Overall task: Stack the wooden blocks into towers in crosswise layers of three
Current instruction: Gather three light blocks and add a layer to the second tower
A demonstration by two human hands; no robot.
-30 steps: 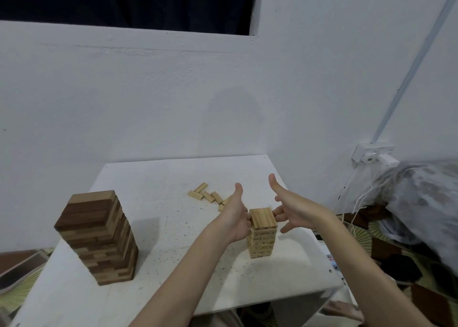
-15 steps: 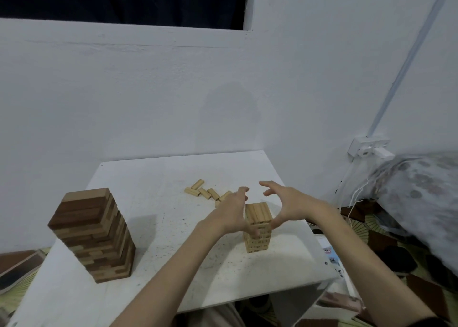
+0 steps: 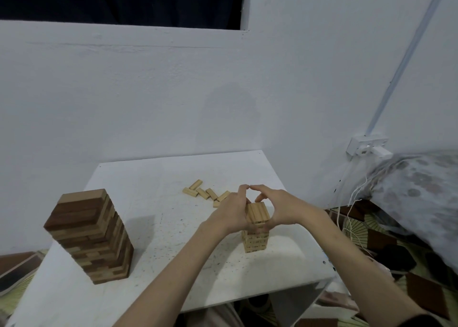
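Squaring step: the left hand (image 3: 233, 211) and right hand (image 3: 281, 209) are cupping the upper layers of the small pale tower (image 3: 256, 227), fingers curled against its sides, near the bench's (image 3: 148, 227) right front. Judged next: taking loose blocks (image 3: 205, 193) beyond, laid crosswise. The finished tower (image 3: 90, 237) is standing at left.

A white bench (image 3: 153, 198), its top flecked with small dark specks, stands against a white wall (image 3: 148, 98). High on the wall sits a dark window (image 3: 119, 2). To the right a white socket (image 3: 366, 144) is fixed to the wall, a pale conduit (image 3: 406, 61) rising from it and white cables (image 3: 352, 198) hanging below. A grey patterned blanket (image 3: 421, 193) lies at the right edge above a patterned floor mat (image 3: 386, 242).
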